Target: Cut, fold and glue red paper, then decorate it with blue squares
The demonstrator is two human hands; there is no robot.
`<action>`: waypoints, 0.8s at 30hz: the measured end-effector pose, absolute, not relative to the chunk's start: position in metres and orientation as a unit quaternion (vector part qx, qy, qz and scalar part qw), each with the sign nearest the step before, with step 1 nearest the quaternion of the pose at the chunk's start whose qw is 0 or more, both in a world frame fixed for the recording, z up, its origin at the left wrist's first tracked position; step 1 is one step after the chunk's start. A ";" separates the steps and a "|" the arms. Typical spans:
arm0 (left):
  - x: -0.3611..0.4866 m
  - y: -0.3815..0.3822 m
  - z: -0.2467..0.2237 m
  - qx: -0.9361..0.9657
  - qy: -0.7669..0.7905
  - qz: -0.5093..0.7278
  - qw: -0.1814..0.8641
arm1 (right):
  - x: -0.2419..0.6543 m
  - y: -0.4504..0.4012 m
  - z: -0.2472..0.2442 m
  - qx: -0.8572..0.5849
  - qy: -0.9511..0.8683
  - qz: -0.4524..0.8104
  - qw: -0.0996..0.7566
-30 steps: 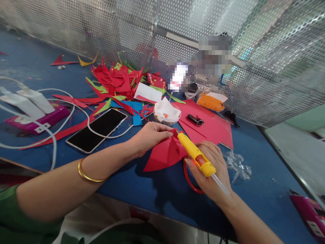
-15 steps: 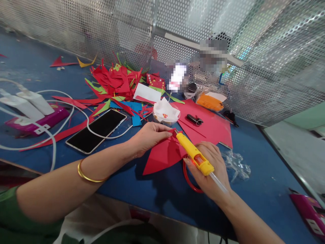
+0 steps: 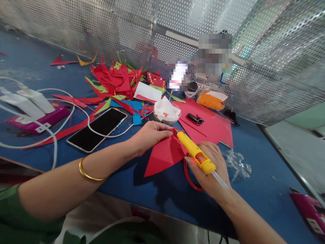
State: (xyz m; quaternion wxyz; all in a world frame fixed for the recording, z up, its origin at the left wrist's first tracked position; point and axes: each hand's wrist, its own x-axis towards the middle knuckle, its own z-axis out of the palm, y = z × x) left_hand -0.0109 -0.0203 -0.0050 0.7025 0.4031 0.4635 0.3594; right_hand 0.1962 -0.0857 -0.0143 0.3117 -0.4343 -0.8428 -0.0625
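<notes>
My left hand [image 3: 151, 135] pinches the upper edge of a folded red paper piece [image 3: 162, 157] between thumb and fingers. My right hand [image 3: 212, 166] is wrapped round a yellow hot glue gun [image 3: 191, 147] with a clear glue stick [image 3: 220, 179] poking out of its rear. The gun's nozzle points up and left, at the paper beside my left fingertips; whether it touches is too small to tell. Below my right hand shows a red curved handle [image 3: 189, 178], partly hidden by the hand. A small bowl lined with white paper [image 3: 166, 110] stands just beyond my hands.
A black-screened phone [image 3: 98, 130], white cables and a purple power strip [image 3: 38, 120] lie left. Red and green paper scraps [image 3: 116, 79] are heaped behind. Red sheets [image 3: 215, 125] with a black key fob [image 3: 195, 118] and crumpled clear plastic [image 3: 237, 164] are right. A perforated metal panel [image 3: 101, 30] borders the back.
Both hands, the paper and the glue gun stay nearly where they were. The whole view has shifted very slightly.
</notes>
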 end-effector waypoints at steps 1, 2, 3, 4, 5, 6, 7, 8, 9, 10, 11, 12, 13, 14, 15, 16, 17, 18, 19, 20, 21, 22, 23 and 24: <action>-0.011 -0.020 -0.005 0.402 0.464 0.359 0.703 | 0.196 -0.086 -0.014 -0.434 -0.842 -0.063 0.312; -0.011 -0.020 -0.005 0.402 0.463 0.360 0.704 | 0.196 -0.086 -0.015 -0.435 -0.842 -0.063 0.313; -0.011 -0.020 -0.005 0.402 0.461 0.361 0.704 | 0.196 -0.086 -0.015 -0.435 -0.842 -0.063 0.313; -0.011 -0.020 -0.006 0.403 0.460 0.362 0.704 | 0.196 -0.086 -0.015 -0.436 -0.841 -0.064 0.313; -0.011 -0.020 -0.006 0.405 0.458 0.364 0.703 | 0.196 -0.086 -0.014 -0.437 -0.841 -0.065 0.313; -0.011 -0.020 -0.006 0.407 0.457 0.365 0.702 | 0.196 -0.086 -0.014 -0.438 -0.840 -0.066 0.312; -0.011 -0.020 -0.006 0.409 0.456 0.365 0.701 | 0.196 -0.086 -0.014 -0.439 -0.840 -0.067 0.312; -0.011 -0.020 -0.006 0.410 0.456 0.364 0.701 | 0.196 -0.086 -0.014 -0.440 -0.840 -0.067 0.311; -0.011 -0.020 -0.005 0.410 0.456 0.362 0.702 | 0.196 -0.086 -0.014 -0.440 -0.840 -0.067 0.312; -0.011 -0.020 -0.005 0.409 0.457 0.359 0.703 | 0.196 -0.086 -0.014 -0.440 -0.839 -0.066 0.312; -0.011 -0.020 -0.005 0.408 0.458 0.358 0.704 | 0.196 -0.086 -0.014 -0.442 -0.839 -0.065 0.312; -0.011 -0.020 -0.004 0.408 0.460 0.356 0.704 | 0.196 -0.086 -0.014 -0.442 -0.838 -0.064 0.312; -0.011 -0.020 -0.004 0.407 0.461 0.355 0.704 | 0.196 -0.086 -0.014 -0.442 -0.838 -0.065 0.312; -0.011 -0.020 -0.004 0.407 0.461 0.356 0.704 | 0.196 -0.086 -0.014 -0.441 -0.839 -0.065 0.312; -0.011 -0.020 -0.004 0.407 0.461 0.357 0.704 | 0.196 -0.086 -0.014 -0.440 -0.840 -0.066 0.312; -0.011 -0.020 -0.004 0.407 0.459 0.357 0.704 | 0.196 -0.086 -0.014 -0.437 -0.841 -0.067 0.312; -0.011 -0.020 -0.004 0.407 0.457 0.358 0.705 | 0.196 -0.086 -0.014 -0.435 -0.842 -0.067 0.312; -0.011 -0.020 -0.004 0.406 0.455 0.359 0.706 | 0.196 -0.086 -0.014 -0.433 -0.843 -0.067 0.312; -0.011 -0.020 -0.005 0.406 0.453 0.360 0.707 | 0.196 -0.086 -0.014 -0.432 -0.844 -0.067 0.311; -0.011 -0.020 -0.005 0.406 0.452 0.361 0.707 | 0.196 -0.086 -0.014 -0.431 -0.844 -0.067 0.311; -0.011 -0.020 -0.005 0.405 0.452 0.362 0.707 | 0.196 -0.086 -0.014 -0.432 -0.844 -0.067 0.311; -0.011 -0.020 -0.005 0.405 0.453 0.364 0.706 | 0.196 -0.086 -0.014 -0.433 -0.843 -0.067 0.311; -0.011 -0.020 -0.005 0.405 0.453 0.364 0.706 | 0.196 -0.086 -0.014 -0.436 -0.842 -0.067 0.311; -0.011 -0.020 -0.006 0.406 0.454 0.364 0.705 | 0.196 -0.086 -0.014 -0.438 -0.841 -0.068 0.310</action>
